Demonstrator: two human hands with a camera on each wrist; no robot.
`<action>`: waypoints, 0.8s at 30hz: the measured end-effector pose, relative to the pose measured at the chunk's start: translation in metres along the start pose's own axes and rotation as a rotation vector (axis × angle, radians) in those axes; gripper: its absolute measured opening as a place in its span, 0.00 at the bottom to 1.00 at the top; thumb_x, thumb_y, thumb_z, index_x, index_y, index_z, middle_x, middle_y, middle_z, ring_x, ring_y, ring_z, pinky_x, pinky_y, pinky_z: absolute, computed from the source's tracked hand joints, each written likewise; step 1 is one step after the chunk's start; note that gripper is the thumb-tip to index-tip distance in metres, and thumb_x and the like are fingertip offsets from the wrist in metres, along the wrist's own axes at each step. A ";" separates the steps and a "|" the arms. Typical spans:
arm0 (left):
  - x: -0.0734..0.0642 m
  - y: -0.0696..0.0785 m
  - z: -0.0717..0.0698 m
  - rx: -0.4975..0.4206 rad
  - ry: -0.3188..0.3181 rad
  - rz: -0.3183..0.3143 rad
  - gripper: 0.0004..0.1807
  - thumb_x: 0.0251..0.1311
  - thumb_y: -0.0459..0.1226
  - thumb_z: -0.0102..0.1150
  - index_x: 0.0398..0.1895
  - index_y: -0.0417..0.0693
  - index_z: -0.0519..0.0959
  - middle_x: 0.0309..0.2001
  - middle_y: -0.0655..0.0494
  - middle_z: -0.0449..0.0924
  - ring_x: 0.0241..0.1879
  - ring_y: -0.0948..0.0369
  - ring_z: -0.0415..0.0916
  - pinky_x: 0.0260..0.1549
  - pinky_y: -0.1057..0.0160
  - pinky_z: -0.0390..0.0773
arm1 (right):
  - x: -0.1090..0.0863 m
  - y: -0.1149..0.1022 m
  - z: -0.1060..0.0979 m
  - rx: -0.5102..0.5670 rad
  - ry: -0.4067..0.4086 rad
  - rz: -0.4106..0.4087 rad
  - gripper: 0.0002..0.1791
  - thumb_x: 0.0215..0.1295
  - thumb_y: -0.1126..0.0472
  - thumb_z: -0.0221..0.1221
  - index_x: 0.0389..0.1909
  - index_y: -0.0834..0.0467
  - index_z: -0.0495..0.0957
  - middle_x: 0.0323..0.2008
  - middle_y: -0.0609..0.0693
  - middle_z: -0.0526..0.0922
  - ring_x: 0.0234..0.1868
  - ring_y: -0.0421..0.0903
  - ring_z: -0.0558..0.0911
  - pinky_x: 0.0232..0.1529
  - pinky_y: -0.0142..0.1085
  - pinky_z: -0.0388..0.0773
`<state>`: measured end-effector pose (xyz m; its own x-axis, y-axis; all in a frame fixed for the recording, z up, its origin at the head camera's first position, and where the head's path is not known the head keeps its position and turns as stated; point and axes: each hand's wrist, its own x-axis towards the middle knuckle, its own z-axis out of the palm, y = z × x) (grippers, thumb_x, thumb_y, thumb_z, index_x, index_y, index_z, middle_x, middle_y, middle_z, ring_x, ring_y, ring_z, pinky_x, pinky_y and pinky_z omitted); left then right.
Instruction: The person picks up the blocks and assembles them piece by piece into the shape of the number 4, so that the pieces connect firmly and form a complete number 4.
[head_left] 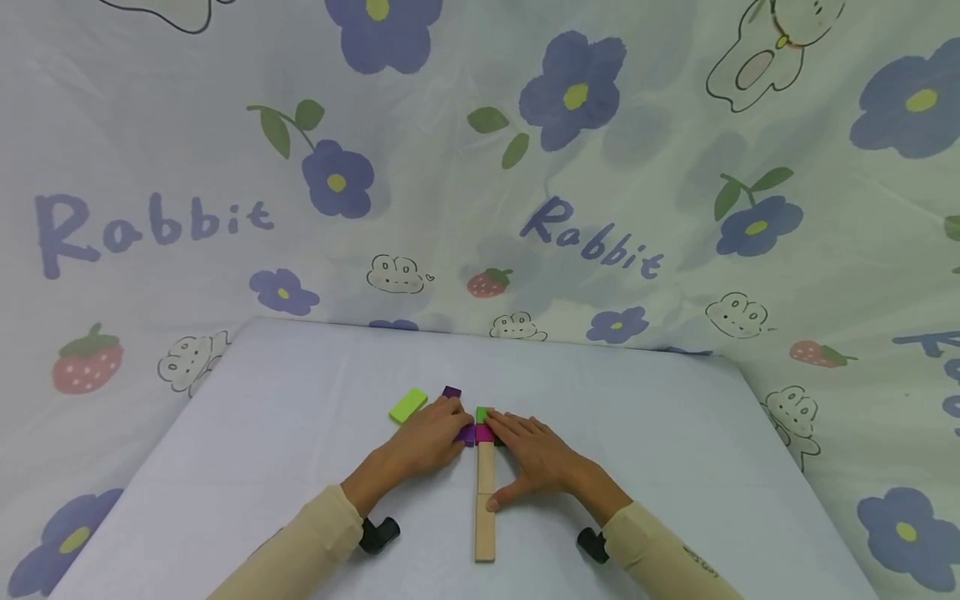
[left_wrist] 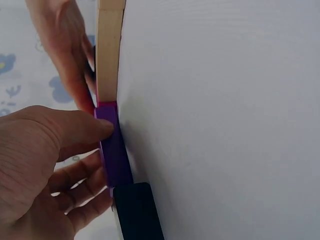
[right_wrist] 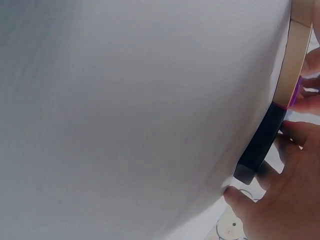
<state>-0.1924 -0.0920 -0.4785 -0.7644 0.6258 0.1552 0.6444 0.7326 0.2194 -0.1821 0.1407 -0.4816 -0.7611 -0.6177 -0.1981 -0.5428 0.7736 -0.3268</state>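
Only my head cam catches the lime block [head_left: 408, 406]; left hand [head_left: 427, 435] pinches purple block [left_wrist: 116, 157], right hand [head_left: 538, 457] isn't gripping, wooden strip [head_left: 485, 533] runs near-far.

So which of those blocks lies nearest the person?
The plain wooden block at the row's near end; the other plain one lies just beyond it, the coloured blocks farther away.

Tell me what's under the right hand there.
Seen from above, the right hand covers most of a black block; the right wrist view shows one long side and an end. A fingertip hides part of the green block. The black block's far side cannot be seen.
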 end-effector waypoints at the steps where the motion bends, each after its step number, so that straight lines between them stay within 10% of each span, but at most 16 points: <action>1: 0.000 0.000 0.001 0.004 0.004 0.001 0.18 0.60 0.36 0.71 0.52 0.40 0.84 0.45 0.51 0.79 0.45 0.56 0.73 0.46 0.58 0.79 | 0.000 0.000 0.000 0.000 0.001 -0.002 0.70 0.43 0.20 0.66 0.82 0.49 0.47 0.81 0.44 0.47 0.79 0.51 0.53 0.75 0.57 0.51; 24: 0.001 0.002 0.004 -0.013 -0.011 -0.022 0.19 0.61 0.38 0.70 0.53 0.39 0.83 0.46 0.51 0.79 0.44 0.56 0.73 0.45 0.58 0.79 | -0.001 0.001 0.001 0.014 -0.002 -0.009 0.71 0.43 0.20 0.66 0.82 0.50 0.47 0.81 0.44 0.46 0.79 0.52 0.52 0.76 0.56 0.49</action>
<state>-0.1916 -0.0894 -0.4814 -0.7783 0.6122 0.1394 0.6266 0.7429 0.2356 -0.1822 0.1419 -0.4826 -0.7556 -0.6247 -0.1971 -0.5445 0.7662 -0.3413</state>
